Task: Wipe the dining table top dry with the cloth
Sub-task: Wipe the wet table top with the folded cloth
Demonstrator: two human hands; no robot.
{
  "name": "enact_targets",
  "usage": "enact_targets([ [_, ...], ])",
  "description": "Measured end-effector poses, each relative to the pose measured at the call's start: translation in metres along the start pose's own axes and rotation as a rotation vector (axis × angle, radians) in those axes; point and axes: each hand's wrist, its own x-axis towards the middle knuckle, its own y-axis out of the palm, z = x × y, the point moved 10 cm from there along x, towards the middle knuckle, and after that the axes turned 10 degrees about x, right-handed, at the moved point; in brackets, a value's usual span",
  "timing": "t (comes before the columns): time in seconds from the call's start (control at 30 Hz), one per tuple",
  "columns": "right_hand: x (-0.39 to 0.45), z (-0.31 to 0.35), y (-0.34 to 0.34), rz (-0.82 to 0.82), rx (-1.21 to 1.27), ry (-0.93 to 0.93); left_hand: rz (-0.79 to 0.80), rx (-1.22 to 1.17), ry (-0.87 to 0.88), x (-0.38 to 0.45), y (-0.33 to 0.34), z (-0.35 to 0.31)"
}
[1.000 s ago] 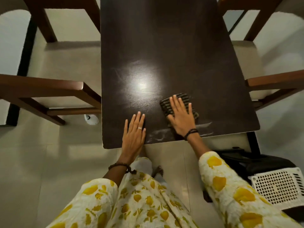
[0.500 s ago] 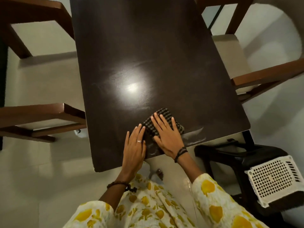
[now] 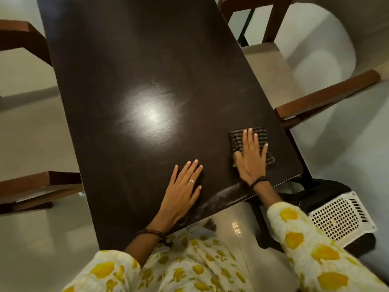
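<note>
A dark brown wooden desk (image 3: 147, 60) is seen from above, with a bright round reflection of a lamp (image 3: 150, 118) on its polished top. The folded checked cloth (image 3: 236, 142), dark with pale lines, is laid flat on the desk near its right edge and close to the near right corner. The right hand (image 3: 251, 159) is pressed flat on the cloth with the fingers straight and slightly spread; nothing is gripped, and the fingertips reach the far border of the cloth. A dark bracelet is worn on the right wrist.

The left hand (image 3: 183, 190) is laid flat on the bare desk top near the front edge, with straight fingers held close together, well apart from the cloth. A ring is worn on one finger and a beaded bracelet on the wrist. A pale wet streak (image 3: 223, 199) is seen along the front edge of the desk, between the two hands.

Both arms are covered by white sleeves (image 3: 311, 249) with yellow spots. Wooden chairs are placed at both sides: one chair (image 3: 328, 95) at the right and another chair (image 3: 31, 186) at the left. A white perforated basket (image 3: 341, 216) is set on a dark stool at the lower right, beside the desk leg. The floor (image 3: 31, 133) is covered by pale tiles.
</note>
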Motion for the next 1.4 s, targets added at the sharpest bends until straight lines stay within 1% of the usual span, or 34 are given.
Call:
enact_targets([
  [0.07, -0.022, 0.024, 0.014, 0.010, -0.028, -0.066, 0.020, -0.008, 0.012, 0.002, 0.002, -0.009],
  [0.17, -0.060, 0.043, 0.027, 0.021, -0.046, -0.255, 0.030, -0.036, 0.054, 0.005, 0.004, -0.033],
  [0.23, -0.076, 0.037, 0.031, 0.049, 0.002, -0.376, 0.020, -0.082, 0.071, 0.004, 0.004, -0.047],
  [0.3, -0.076, 0.018, 0.026, 0.073, 0.035, -0.438, 0.013, -0.080, 0.091, 0.006, 0.005, -0.063],
  [0.37, -0.062, -0.009, 0.017, 0.085, 0.011, -0.424, 0.041, -0.029, 0.105, 0.007, 0.012, -0.080],
  [0.53, -0.009, -0.091, -0.020, 0.076, 0.025, -0.275, 0.157, 0.095, 0.048, 0.006, 0.042, -0.097],
  [0.63, 0.007, -0.116, -0.031, 0.074, 0.008, -0.246, 0.180, 0.139, -0.005, 0.007, 0.049, -0.097],
  [0.77, -0.008, -0.122, -0.027, 0.027, -0.047, -0.188, 0.186, 0.138, -0.070, 0.010, 0.045, -0.101],
  [0.9, -0.057, -0.120, -0.012, 0.016, -0.031, -0.284, 0.187, 0.112, -0.112, 0.011, 0.039, -0.104],
  [0.97, -0.065, -0.125, -0.012, 0.016, -0.018, -0.314, 0.180, 0.108, -0.125, 0.012, 0.037, -0.105],
  [1.07, -0.047, -0.130, -0.021, 0.007, -0.014, -0.313, 0.193, 0.103, -0.133, 0.013, 0.037, -0.106],
  [1.23, -0.018, -0.133, -0.026, 0.014, 0.043, -0.263, 0.140, 0.131, -0.136, -0.004, 0.031, -0.098],
  [1.33, -0.017, -0.132, -0.029, -0.037, 0.069, -0.260, 0.099, 0.130, -0.158, -0.030, 0.024, -0.080],
  [1.4, -0.019, -0.131, -0.028, -0.060, 0.046, -0.217, 0.096, 0.129, -0.204, -0.050, 0.020, -0.059],
])
